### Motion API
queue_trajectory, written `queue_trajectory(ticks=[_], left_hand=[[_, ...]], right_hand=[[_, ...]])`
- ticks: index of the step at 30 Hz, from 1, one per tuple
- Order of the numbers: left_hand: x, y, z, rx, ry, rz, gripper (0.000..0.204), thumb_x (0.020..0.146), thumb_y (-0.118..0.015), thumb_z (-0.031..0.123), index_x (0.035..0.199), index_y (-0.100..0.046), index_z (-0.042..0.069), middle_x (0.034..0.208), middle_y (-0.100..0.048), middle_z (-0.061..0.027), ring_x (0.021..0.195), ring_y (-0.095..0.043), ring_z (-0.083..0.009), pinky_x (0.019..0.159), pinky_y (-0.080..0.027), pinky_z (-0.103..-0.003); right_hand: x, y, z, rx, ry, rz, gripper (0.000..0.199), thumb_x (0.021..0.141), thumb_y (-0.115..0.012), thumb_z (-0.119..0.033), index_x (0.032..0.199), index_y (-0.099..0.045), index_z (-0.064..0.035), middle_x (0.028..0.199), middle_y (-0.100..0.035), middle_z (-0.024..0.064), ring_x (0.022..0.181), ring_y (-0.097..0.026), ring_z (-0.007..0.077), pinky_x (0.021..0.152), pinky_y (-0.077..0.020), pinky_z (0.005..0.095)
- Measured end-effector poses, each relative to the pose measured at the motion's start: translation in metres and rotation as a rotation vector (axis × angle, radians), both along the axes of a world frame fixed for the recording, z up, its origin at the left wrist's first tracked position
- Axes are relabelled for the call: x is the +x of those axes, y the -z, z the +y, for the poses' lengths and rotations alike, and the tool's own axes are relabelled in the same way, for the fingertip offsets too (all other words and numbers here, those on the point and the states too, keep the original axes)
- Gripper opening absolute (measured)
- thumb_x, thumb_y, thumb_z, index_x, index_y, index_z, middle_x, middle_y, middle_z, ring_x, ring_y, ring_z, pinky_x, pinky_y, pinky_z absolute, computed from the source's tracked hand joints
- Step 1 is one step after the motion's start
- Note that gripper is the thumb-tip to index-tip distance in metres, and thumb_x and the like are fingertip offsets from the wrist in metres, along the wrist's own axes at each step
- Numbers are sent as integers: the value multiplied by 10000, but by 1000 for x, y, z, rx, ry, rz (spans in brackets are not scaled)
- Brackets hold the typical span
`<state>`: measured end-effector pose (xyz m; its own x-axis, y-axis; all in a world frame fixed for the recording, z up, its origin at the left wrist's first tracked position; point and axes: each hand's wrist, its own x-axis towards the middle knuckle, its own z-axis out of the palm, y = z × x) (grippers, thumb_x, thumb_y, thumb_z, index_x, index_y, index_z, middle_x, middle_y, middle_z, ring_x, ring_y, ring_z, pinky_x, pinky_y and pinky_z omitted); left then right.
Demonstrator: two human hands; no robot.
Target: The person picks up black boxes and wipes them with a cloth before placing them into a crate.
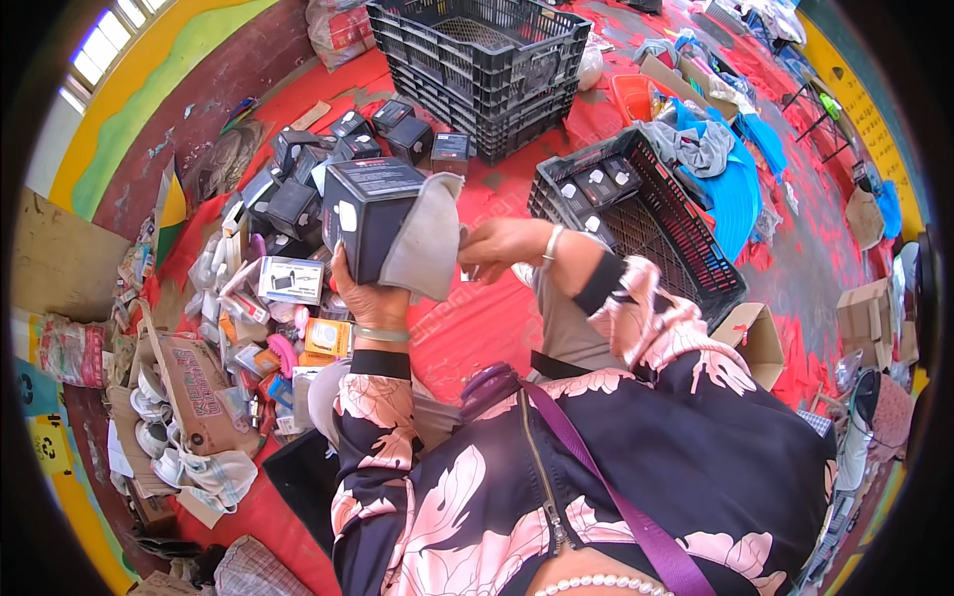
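Note:
My left hand (366, 303) is wrapped round the lower edge of a black cardboard box (360, 204) and holds it up in front of me. A grey cloth (422, 238) hangs against the box's right side. Just right of the cloth's edge is my right hand (502, 246), its fingers pinched together; what they hold is too small to make out. Behind the held box, several similar black boxes (295, 207) lie in a loose heap. More black boxes (601, 182) stand inside a black plastic crate (686, 214) on the right.
Stacked black crates (482, 74) stand ahead on the red floor sheet (467, 328). Left of me lie small packages, including a white box (291, 280), and an open carton (204, 392) with white shoes (151, 407). Blue plastic (730, 199) and clothes (691, 149) lie beyond the right crate.

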<state>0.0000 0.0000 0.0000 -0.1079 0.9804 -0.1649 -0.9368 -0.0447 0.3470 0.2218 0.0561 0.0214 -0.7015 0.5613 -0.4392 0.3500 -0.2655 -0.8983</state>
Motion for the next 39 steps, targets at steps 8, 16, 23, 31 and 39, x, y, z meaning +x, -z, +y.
queue_trajectory(ticks=[8,16,23,31,39], left_hand=[[21,5,4,30,120,289,376,848,-569,252,1127,-538,3,1085,-596,-92,984,-581,-217,892,-448,-352],[50,-12,-1,63,301,534,463,829,-530,154,1269,-427,55,1140,-544,-80,1021,-562,-187,889,-454,-317],[58,0,11,22,341,510,432,866,-496,123,1289,-422,68,1134,-540,-70,1010,-560,-166,857,-461,-288],[74,-25,20,-34,389,562,546,947,-350,462,1357,-397,105,1174,-541,-69,1069,-527,-183,926,-401,-324],[95,27,22,-16,675,909,640,911,-570,258,1417,-247,37,1068,-572,-109,892,-583,-181,750,-477,-312]], right_hand=[[30,-67,5,329,356,192,933,764,-721,-424,1441,-201,-47,1421,-309,217,1319,-310,281,1051,-294,368],[20,-71,-17,1393,-106,-483,1194,471,-836,-479,1447,-226,-159,1443,-200,310,1327,-188,509,1069,-209,543],[0,-69,-8,1326,-325,-690,1040,505,-778,-335,1426,-307,-227,1404,-289,293,1319,-258,451,1007,-222,635],[42,-83,22,1140,-172,-660,996,510,-765,-412,1395,-343,-244,1237,-452,248,1127,-471,401,909,-399,533],[221,-83,93,943,407,-552,1024,646,-776,-330,1429,-204,-1,1313,-459,210,1196,-471,267,1002,-370,333]])
